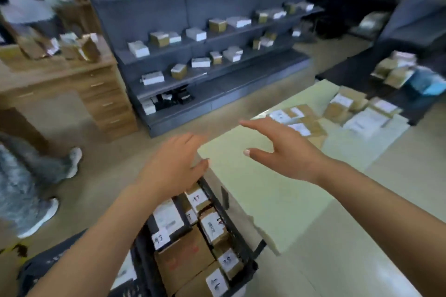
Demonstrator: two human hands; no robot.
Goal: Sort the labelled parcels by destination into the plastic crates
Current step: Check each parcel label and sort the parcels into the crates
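Observation:
A black plastic crate (pixel 237 246) stands low beside the pale table (pixel 272 190), packed with several brown and white labelled parcels (pixel 185 255). My left hand (pixel 173 166) hovers over the crate's far end, fingers straight and empty. My right hand (pixel 287 152) stretches out above the table with fingers spread, holding nothing. It points toward a loose group of labelled parcels (pixel 337 113) lying at the table's far right. The frame is blurred.
Grey shelving (pixel 217 38) with many small boxes runs across the back. A wooden desk (pixel 72 84) with parcels stands at the left. Another person's legs and white shoes (pixel 70 164) are on the floor at the left. More packages lie on a dark surface (pixel 395 72) far right.

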